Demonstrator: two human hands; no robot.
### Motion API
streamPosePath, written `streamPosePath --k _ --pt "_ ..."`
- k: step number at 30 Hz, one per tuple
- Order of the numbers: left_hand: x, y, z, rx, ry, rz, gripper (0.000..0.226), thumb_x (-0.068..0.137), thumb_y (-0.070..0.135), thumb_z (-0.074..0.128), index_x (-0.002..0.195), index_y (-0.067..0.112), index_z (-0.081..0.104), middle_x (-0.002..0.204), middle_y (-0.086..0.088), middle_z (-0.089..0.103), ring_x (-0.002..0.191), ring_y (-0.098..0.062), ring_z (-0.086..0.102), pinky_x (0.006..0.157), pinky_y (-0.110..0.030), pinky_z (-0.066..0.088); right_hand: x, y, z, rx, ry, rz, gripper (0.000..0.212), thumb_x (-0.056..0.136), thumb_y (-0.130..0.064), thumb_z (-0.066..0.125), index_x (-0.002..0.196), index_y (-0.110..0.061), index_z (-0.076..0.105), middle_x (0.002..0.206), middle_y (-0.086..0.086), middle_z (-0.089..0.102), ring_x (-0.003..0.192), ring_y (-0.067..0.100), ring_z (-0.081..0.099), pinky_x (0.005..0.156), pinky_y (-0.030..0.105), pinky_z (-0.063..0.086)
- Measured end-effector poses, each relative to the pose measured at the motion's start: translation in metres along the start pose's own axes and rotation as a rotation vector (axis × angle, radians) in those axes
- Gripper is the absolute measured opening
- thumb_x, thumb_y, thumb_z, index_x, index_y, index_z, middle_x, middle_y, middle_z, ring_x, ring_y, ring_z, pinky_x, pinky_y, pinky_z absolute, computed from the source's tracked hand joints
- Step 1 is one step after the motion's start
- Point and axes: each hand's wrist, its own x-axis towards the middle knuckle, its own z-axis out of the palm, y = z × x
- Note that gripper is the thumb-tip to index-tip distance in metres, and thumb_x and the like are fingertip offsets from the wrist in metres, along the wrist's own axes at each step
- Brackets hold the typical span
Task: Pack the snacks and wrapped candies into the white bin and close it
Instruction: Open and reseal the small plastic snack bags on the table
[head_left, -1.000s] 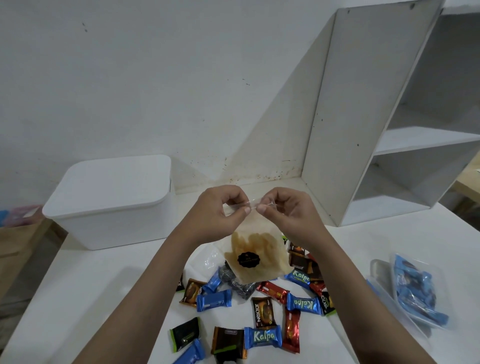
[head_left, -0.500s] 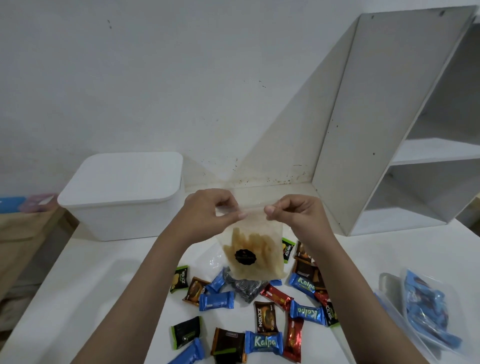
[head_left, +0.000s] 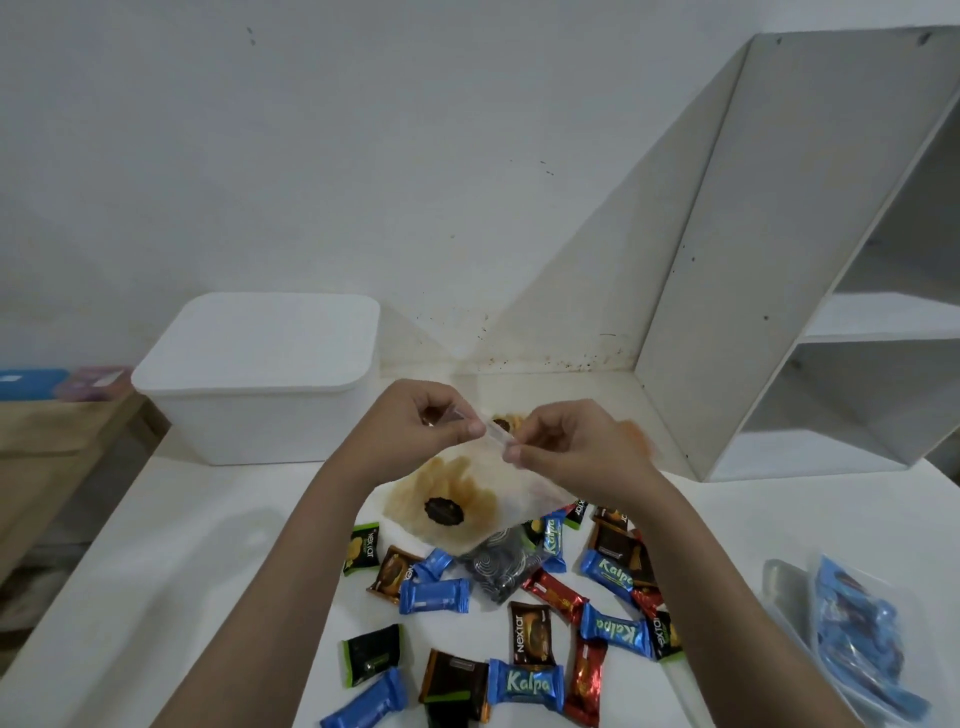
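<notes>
Both hands hold a clear snack bag of pale chips with a black label, above the table's middle. My left hand pinches the bag's top strip at the left, my right hand pinches it at the right. The bag hangs tilted, its bottom swung to the left. Under it lie several wrapped candies in blue, red, brown and black wrappers, plus a dark patterned pouch. The white bin stands at the back left with its lid on.
A white shelf unit leans against the wall at the back right. A clear bag of blue candies lies at the table's right edge. A wooden surface with coloured boxes sits left of the white table.
The bag has tilted, its bottom swinging left and its top strip turning toward the camera. My hands have drawn closer along the strip. The view has shifted slightly left.
</notes>
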Motion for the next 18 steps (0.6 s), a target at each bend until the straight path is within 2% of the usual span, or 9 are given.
streamPosePath --k 2,3,5,6,8,10,12,15,18 --pt "0.000 -0.002 0.006 0.053 0.137 -0.065 0.015 0.077 0.032 0.076 0.090 0.029 0.069 0.083 0.003 0.063 0.073 -0.010 0.058 0.072 -0.026 0.050 0.001 -0.001 0.004 0.113 0.038 0.041 0.009 0.081 -0.015 0.073 0.075 -0.009 0.071 0.076 0.007 0.074 0.070 0.016 0.068 0.058 0.019 0.051" --pt "-0.001 -0.003 0.010 0.098 0.224 -0.119 0.024 0.078 0.038 0.074 0.097 0.028 0.064 0.090 0.007 0.060 0.077 -0.008 0.059 0.069 -0.023 0.049 0.001 0.000 0.005 0.182 0.061 0.077 0.010 0.082 -0.011 0.072 0.072 -0.008 0.070 0.077 0.008 0.074 0.072 0.017 0.071 0.056 0.018 0.051" --pt "-0.003 -0.003 0.017 0.142 0.320 -0.237 0.033 0.079 0.048 0.069 0.099 0.023 0.058 0.092 0.007 0.060 0.080 -0.009 0.063 0.068 -0.025 0.049 -0.001 0.001 0.009 0.318 0.100 0.156 0.013 0.083 -0.009 0.071 0.070 -0.008 0.068 0.081 0.010 0.074 0.073 0.019 0.073 0.051 0.021 0.051" --pt "-0.004 -0.003 0.019 0.124 0.303 -0.289 0.035 0.081 0.050 0.066 0.096 0.019 0.058 0.089 0.004 0.064 0.077 -0.012 0.066 0.069 -0.028 0.052 -0.002 0.002 0.011 0.357 0.122 0.184 0.013 0.082 -0.010 0.072 0.070 -0.009 0.068 0.082 0.012 0.074 0.072 0.020 0.073 0.049 0.022 0.050" --pt "-0.007 -0.001 0.023 -0.006 0.162 -0.377 0.038 0.086 0.049 0.060 0.094 0.011 0.061 0.083 -0.002 0.071 0.071 -0.016 0.072 0.071 -0.033 0.057 -0.004 0.003 0.017 0.399 0.143 0.214 0.014 0.080 -0.011 0.074 0.068 -0.009 0.068 0.078 0.012 0.073 0.067 0.016 0.072 0.044 0.020 0.046" --pt "-0.012 0.004 0.027 -0.199 -0.006 -0.457 0.042 0.090 0.046 0.055 0.098 0.005 0.063 0.086 -0.009 0.074 0.073 -0.019 0.074 0.066 -0.027 0.058 -0.007 0.004 0.022 0.442 0.125 0.232 0.014 0.079 -0.009 0.075 0.067 -0.006 0.067 0.060 0.003 0.068 0.048 0.001 0.060 0.038 0.015 0.040" --pt "-0.015 0.007 0.030 -0.330 -0.056 -0.468 0.040 0.091 0.042 0.055 0.098 0.004 0.064 0.087 -0.012 0.074 0.075 -0.020 0.074 0.062 -0.023 0.058 -0.010 0.006 0.026 0.469 0.100 0.256 0.014 0.078 -0.008 0.075 0.069 -0.003 0.066 0.049 -0.008 0.062 0.040 -0.004 0.053 0.039 0.014 0.041" --pt "-0.016 0.005 0.033 -0.332 -0.038 -0.406 0.027 0.088 0.034 0.063 0.092 0.007 0.067 0.086 -0.011 0.074 0.077 -0.019 0.073 0.063 -0.023 0.057 -0.011 0.013 0.027 0.494 0.089 0.307 0.013 0.073 -0.012 0.079 0.072 -0.004 0.069 0.068 -0.006 0.072 0.066 0.005 0.068 0.059 0.024 0.055" --pt "-0.015 0.002 0.034 -0.280 -0.005 -0.331 0.014 0.083 0.025 0.070 0.086 0.011 0.070 0.083 -0.011 0.073 0.077 -0.022 0.073 0.062 -0.023 0.057 -0.012 0.018 0.026 0.572 0.071 0.338 0.022 0.071 -0.013 0.080 0.082 0.003 0.071 0.079 -0.001 0.075 0.075 0.010 0.070 0.062 0.028 0.056"
